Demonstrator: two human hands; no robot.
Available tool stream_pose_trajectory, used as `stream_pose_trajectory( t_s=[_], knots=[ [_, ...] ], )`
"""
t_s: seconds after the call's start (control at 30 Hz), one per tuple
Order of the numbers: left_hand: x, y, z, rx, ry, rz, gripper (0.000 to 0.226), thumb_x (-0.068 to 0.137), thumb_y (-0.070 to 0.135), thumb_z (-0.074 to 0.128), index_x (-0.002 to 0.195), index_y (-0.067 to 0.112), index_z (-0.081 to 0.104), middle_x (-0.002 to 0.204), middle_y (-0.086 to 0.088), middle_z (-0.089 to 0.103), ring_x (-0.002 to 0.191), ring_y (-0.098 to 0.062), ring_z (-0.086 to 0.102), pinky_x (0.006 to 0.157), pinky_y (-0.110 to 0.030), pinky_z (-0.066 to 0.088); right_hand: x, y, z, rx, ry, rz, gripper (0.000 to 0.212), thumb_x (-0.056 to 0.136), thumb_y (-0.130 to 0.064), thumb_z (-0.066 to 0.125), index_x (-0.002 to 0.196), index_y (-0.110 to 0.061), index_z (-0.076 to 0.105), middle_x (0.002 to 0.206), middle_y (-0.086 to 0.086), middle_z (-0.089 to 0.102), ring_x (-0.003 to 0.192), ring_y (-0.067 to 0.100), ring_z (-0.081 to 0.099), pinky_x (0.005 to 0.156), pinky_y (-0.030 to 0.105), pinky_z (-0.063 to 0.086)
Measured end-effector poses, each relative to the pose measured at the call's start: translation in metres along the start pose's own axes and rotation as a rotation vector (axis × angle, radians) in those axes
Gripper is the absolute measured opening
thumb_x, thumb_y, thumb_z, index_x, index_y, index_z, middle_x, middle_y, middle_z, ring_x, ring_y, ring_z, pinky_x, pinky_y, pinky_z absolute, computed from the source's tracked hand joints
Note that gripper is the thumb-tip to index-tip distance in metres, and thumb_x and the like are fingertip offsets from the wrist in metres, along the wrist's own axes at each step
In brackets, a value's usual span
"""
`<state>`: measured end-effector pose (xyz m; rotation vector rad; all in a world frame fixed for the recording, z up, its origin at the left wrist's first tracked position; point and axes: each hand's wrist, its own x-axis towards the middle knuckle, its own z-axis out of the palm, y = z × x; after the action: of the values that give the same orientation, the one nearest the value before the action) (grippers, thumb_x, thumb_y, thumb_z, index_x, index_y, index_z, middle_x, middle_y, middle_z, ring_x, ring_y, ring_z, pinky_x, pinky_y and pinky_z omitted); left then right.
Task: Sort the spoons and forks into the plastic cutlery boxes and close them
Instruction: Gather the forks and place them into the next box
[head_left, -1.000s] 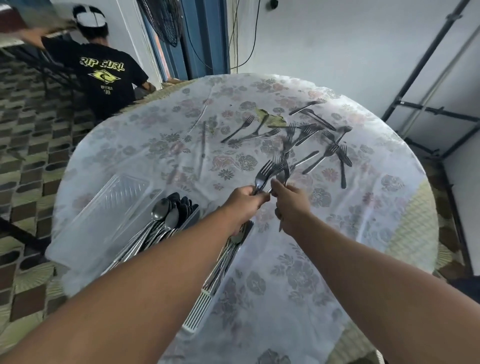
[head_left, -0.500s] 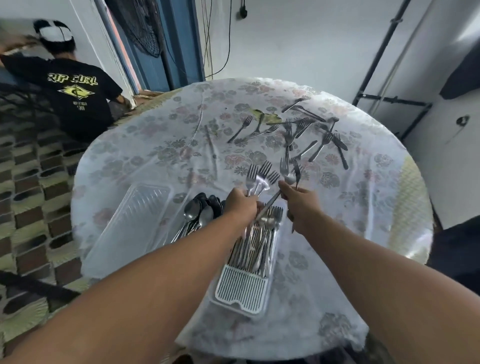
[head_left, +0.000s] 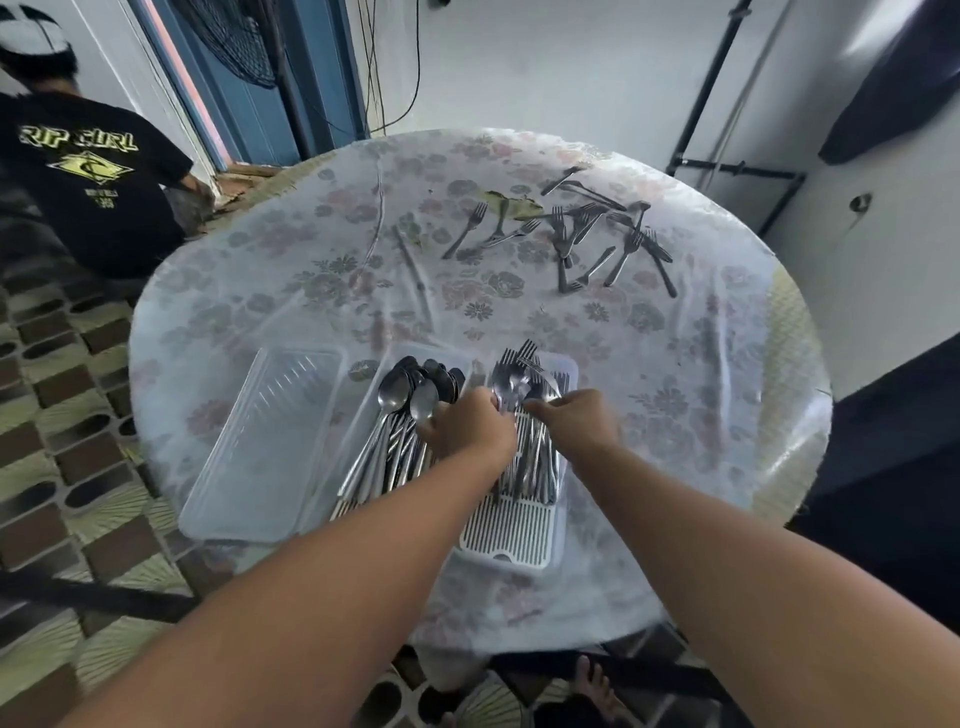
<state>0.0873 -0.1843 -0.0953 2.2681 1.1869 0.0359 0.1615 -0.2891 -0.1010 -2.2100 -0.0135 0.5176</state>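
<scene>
- One head-worn wide-angle view looks forward and steeply down over the round tabletop (head_left: 701, 374) from its near edge.
- Close: both forearms fill the foreground; the far edge and wall show.

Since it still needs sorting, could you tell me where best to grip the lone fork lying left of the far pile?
Probably pinch the lone fork at mid-handle from above: it lies flat and apart on the tablecloth, tines pointing away and its handle end nearer.
</scene>
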Motion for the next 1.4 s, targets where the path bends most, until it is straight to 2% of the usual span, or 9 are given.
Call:
stream_pose_trajectory(
  t_s=[0.1, 0.2, 0.37, 0.57, 0.77, 0.9, 1.0, 1.23, 1.4],
  knots=[
    [-0.001, -0.002, -0.003, 0.133, -0.032, 0.079, 0.021, 0.094, 0.049, 0.065, 0.106, 0.032, 0.068, 0.116, -0.001, 0.067, 0.124, -0.031, 0.044, 0.099, -0.045, 0.031, -0.001, -0.005, 0.004, -0.113, -0.003, -0.042, 0.048, 0.084, -0.049, 0.08, 0.059, -0.017, 0.056, 0.048, -0.002, 0.049, 0.046, 0.017, 0.042, 0.051, 0.027, 0.033],
    [-0.002, 0.001, -0.002, 0.211, 0.004, 0.107, 0.032, 0.091, 0.059, 0.063, 0.107, 0.032, 0.072, 0.132, -0.005, 0.048, 0.125, -0.033, 0.035, 0.103, -0.047, 0.031, -0.005, -0.005, 0.008, -0.15, 0.041, -0.079, 0.045, 0.088, -0.048, 0.075, 0.063, -0.013, 0.062, 0.052, 0.0, 0.055, 0.048, 0.018, 0.047, 0.05, 0.026, 0.035],
    [0.005, -0.006, 0.001, 0.197, 0.011, 0.083, 0.029, 0.088, 0.06, 0.066, 0.097, 0.034, 0.074, 0.134, -0.002, 0.037, 0.127, -0.032, 0.029, 0.113, -0.051, 0.024, -0.009, 0.0, 0.004, -0.112, 0.083, -0.1, 0.042, 0.097, -0.05, 0.061, 0.073, -0.016, 0.06, 0.064, 0.002, 0.061, 0.06, 0.022, 0.058, 0.058, 0.032, 0.043],
    [0.019, -0.011, 0.004, 0.318, -0.003, 0.187, 0.04, 0.081, 0.069, 0.068, 0.099, 0.035, 0.076, 0.146, 0.0, 0.033, 0.132, -0.034, 0.023, 0.113, -0.052, 0.021, -0.019, 0.001, 0.0, -0.229, 0.13, -0.103, 0.043, 0.101, -0.052, 0.051, 0.072, -0.02, 0.054, 0.068, 0.001, 0.062, 0.059, 0.016, 0.055, 0.052, 0.029, 0.034],
    [0.016, -0.014, 0.006, 0.331, 0.029, 0.29, 0.028, 0.086, 0.059, 0.068, 0.091, 0.033, 0.075, 0.151, 0.0, 0.031, 0.137, -0.036, 0.02, 0.118, -0.057, 0.017, -0.017, 0.003, -0.001, -0.252, 0.156, -0.078, 0.034, 0.101, -0.039, 0.05, 0.073, -0.02, 0.054, 0.071, 0.001, 0.062, 0.061, 0.02, 0.054, 0.055, 0.029, 0.039],
    [0.011, -0.012, 0.003, 0.254, 0.076, 0.257, 0.023, 0.093, 0.046, 0.061, 0.093, 0.027, 0.076, 0.148, -0.003, 0.036, 0.135, -0.035, 0.025, 0.117, -0.056, 0.018, -0.017, 0.003, -0.007, -0.265, 0.188, -0.066, 0.023, 0.1, -0.037, 0.05, 0.091, -0.019, 0.06, 0.083, 0.0, 0.064, 0.072, 0.018, 0.058, 0.061, 0.032, 0.042],
    [0.011, -0.016, 0.001, 0.211, 0.049, 0.209, 0.023, 0.091, 0.05, 0.064, 0.094, 0.031, 0.077, 0.147, 0.0, 0.035, 0.135, -0.033, 0.024, 0.116, -0.056, 0.018, -0.019, 0.001, -0.007, -0.279, 0.196, -0.077, 0.021, 0.101, -0.037, 0.049, 0.097, -0.019, 0.06, 0.086, -0.001, 0.064, 0.076, 0.019, 0.06, 0.065, 0.034, 0.044],
    [0.017, -0.021, 0.003, 0.329, 0.091, 0.356, 0.028, 0.089, 0.052, 0.067, 0.092, 0.026, 0.077, 0.148, -0.002, 0.029, 0.135, -0.032, 0.017, 0.119, -0.054, 0.013, -0.028, -0.007, 0.008, -0.254, 0.144, -0.125, 0.021, 0.1, -0.039, 0.048, 0.099, -0.022, 0.061, 0.084, -0.001, 0.068, 0.075, 0.019, 0.065, 0.069, 0.036, 0.054],
    [0.013, -0.022, 0.003, 0.467, 0.142, 0.449, 0.017, 0.089, 0.042, 0.067, 0.089, 0.026, 0.072, 0.143, -0.007, 0.035, 0.132, -0.035, 0.024, 0.117, -0.054, 0.012, -0.033, -0.007, 0.014, -0.422, 0.103, -0.182, 0.02, 0.101, -0.039, 0.048, 0.107, -0.022, 0.055, 0.088, 0.004, 0.068, 0.079, 0.026, 0.066, 0.07, 0.039, 0.056]
  ],
)
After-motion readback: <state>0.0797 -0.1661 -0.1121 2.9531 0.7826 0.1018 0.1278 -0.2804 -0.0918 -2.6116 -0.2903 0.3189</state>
